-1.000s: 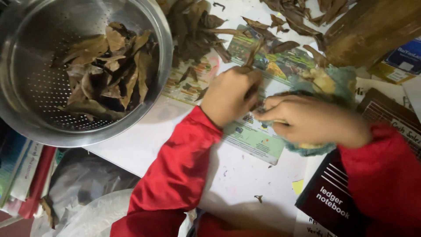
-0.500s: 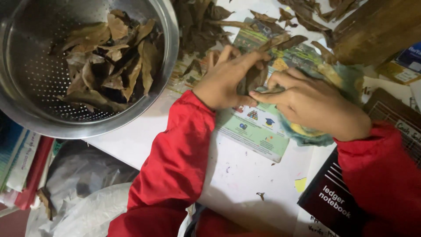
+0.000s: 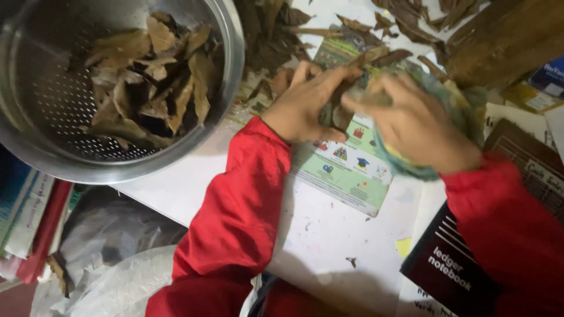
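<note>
My left hand point(image 3: 305, 103) holds a dry brown leaf point(image 3: 341, 108) over a printed green leaflet point(image 3: 346, 170) on the white table point(image 3: 194, 188). Pressed against that leaf is a green and yellow cloth point(image 3: 446, 117), bunched in my right hand point(image 3: 417, 126). Both arms wear red sleeves. A steel colander point(image 3: 117, 88) at the upper left holds several dry leaves point(image 3: 153, 88). More loose dry leaves point(image 3: 276, 35) lie on the table just beyond my hands.
A dark notebook point(image 3: 452, 264) lies at the lower right, under my right sleeve. A brown pile of leaves or bark point(image 3: 505, 41) fills the upper right. Books point(image 3: 29, 217) and crumpled plastic bags point(image 3: 111, 258) sit below the table's left edge.
Both hands have shifted slightly up and left together. The leaf is now held more upright between them, with the cloth moving over it.
</note>
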